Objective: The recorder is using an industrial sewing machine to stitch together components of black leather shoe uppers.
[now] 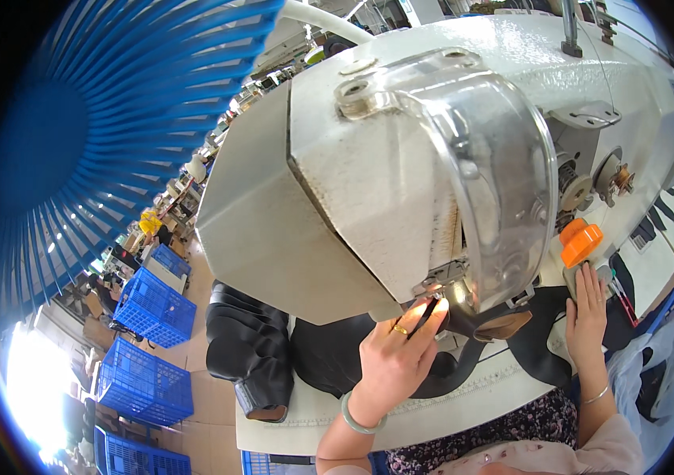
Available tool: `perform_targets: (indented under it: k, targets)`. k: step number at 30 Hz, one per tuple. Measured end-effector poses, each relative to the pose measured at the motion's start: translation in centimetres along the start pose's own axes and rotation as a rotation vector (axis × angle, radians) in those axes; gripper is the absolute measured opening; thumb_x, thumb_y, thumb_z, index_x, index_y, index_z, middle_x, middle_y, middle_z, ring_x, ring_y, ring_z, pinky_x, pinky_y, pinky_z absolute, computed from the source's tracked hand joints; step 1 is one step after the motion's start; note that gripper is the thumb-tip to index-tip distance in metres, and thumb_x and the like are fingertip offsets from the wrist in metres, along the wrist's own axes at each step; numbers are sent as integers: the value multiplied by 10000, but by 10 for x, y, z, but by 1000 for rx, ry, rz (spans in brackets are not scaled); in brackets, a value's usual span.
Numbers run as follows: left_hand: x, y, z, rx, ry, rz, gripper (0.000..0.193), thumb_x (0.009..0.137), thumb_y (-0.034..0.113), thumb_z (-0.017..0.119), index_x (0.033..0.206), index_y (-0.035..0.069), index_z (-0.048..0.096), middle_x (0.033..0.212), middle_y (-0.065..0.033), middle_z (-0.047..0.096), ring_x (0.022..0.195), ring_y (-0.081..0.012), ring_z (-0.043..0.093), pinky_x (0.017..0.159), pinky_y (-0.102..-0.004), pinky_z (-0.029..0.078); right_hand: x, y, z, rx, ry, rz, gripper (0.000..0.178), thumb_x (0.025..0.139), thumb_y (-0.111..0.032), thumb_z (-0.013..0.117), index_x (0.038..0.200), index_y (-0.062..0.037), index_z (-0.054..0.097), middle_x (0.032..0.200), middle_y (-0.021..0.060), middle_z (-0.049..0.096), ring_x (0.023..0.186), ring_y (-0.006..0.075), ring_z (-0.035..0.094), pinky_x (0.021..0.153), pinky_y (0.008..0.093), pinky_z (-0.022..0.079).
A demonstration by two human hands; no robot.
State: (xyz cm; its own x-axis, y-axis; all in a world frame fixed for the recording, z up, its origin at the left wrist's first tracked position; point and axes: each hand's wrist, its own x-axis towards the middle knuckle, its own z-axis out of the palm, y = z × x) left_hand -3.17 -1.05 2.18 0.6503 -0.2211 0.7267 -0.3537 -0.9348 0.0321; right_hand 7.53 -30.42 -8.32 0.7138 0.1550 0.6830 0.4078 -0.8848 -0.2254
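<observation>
My left hand (398, 358), with a ring and a pale bangle, is at the needle area of a large white sewing machine (368, 174). Its fingertips close on a narrow edge of a black leather-like piece (327, 354) beside the lit presser foot (449, 277). More of this dark material spreads beneath the machine head. To the right, my right hand (588, 310) lies with its fingers stretched forward, against a grey object below an orange plastic part (580, 241). A black piece (539, 340) lies just left of that hand.
Stacked black pieces (250, 348) sit at the table's left end. A clear curved guard (503, 182) covers the machine's front. Red-handled tweezers (624, 301) lie beyond my right hand. A blue fan (44, 142) stands near left; blue crates (147, 384) stand on the floor.
</observation>
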Motion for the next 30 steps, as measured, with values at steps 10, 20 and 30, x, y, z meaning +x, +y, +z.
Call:
perform_targets:
  k: [10, 20, 30]
  targets:
    - [3, 8, -5, -39, -46, -67, 422, 630, -23, 652, 1035, 81, 712, 1012, -88, 665, 796, -246, 613, 654, -301, 521, -1, -2, -4, 28, -13, -12, 509, 839, -26, 563, 1331, 34, 445, 1402, 198, 434, 1330, 346, 381, 1117, 482, 257]
    - [0, 6, -2, -59, -43, -38, 454, 643, -51, 640, 1081, 58, 688, 1063, -107, 629, 942, -288, 609, 775, -344, 526, 26, -112, -58, 755, -61, -313, 279, 804, -161, 660, 1006, 27, 621, 927, 165, 669, 886, 360, 630, 718, 380, 518]
    - [-1, 8, -3, -131, -22, -55, 450, 647, -67, 626, 1081, 40, 678, 1086, -97, 600, 1011, -293, 618, 818, -355, 537, 39, -145, -33, 1134, -454, 16, 469, 943, -195, 533, 526, 21, 537, 469, 129, 509, 418, 283, 514, 442, 360, 384]
